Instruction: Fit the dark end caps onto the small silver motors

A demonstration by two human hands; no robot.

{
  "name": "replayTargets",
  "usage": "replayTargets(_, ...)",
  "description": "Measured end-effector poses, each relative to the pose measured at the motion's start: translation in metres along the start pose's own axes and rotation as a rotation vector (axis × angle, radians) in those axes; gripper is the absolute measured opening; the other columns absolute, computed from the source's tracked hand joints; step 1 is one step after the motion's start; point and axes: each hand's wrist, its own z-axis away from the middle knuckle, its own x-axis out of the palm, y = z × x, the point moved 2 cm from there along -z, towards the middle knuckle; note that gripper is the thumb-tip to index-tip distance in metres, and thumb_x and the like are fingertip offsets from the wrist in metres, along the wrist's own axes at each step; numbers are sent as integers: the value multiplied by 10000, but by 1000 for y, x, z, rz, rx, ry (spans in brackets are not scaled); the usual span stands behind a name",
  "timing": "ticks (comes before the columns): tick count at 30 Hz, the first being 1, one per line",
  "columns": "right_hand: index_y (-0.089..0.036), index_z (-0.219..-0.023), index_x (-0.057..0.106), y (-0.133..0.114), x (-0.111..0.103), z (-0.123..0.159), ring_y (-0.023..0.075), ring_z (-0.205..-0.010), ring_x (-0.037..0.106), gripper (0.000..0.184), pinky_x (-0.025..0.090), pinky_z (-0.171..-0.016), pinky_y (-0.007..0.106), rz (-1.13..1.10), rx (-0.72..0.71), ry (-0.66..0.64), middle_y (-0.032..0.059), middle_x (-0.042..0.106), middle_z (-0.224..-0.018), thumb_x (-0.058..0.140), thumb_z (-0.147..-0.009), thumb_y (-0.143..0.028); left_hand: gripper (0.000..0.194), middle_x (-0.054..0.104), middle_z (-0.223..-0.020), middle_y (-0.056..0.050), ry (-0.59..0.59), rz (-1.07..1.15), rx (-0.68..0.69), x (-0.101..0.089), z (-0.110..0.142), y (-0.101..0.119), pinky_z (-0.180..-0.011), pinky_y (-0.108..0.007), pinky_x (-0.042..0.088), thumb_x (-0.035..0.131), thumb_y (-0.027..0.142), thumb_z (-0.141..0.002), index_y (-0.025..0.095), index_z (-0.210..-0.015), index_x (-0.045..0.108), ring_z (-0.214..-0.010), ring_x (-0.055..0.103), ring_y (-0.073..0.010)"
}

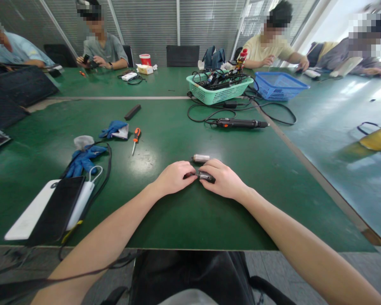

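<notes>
My right hand (224, 178) is closed around a small dark grey metal cylinder (207, 176), which lies sideways between thumb and fingers. Facing it, my left hand (174, 178) pinches a small dark part (189, 174) whose exact kind I cannot make out. The two pieces meet or nearly meet between my fingertips, low over the green table (190, 220). Just beyond my fingers lies a silver cylinder (201, 158) with a dark end, partly covered by my right hand.
An orange-handled screwdriver (136, 140), blue gloves (82, 162) and phones (55, 209) with a cable lie leftward. Farther off are an electric screwdriver (241, 123), a green basket (220, 90) full of tools and a blue basket (281, 87). Several people sit around the table.
</notes>
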Motion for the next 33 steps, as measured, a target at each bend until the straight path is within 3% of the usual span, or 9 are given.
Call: replayTargets(33, -212, -1159, 676, 1, 0, 1, 289, -1081, 632, 239, 570, -949, 465, 17, -40, -16, 105, 688, -1110, 633, -923, -214, 284, 671, -885, -37, -67, -73, 52, 0, -2, 1, -802, -317, 471, 499, 335, -1049, 174, -943, 709, -852, 617, -179)
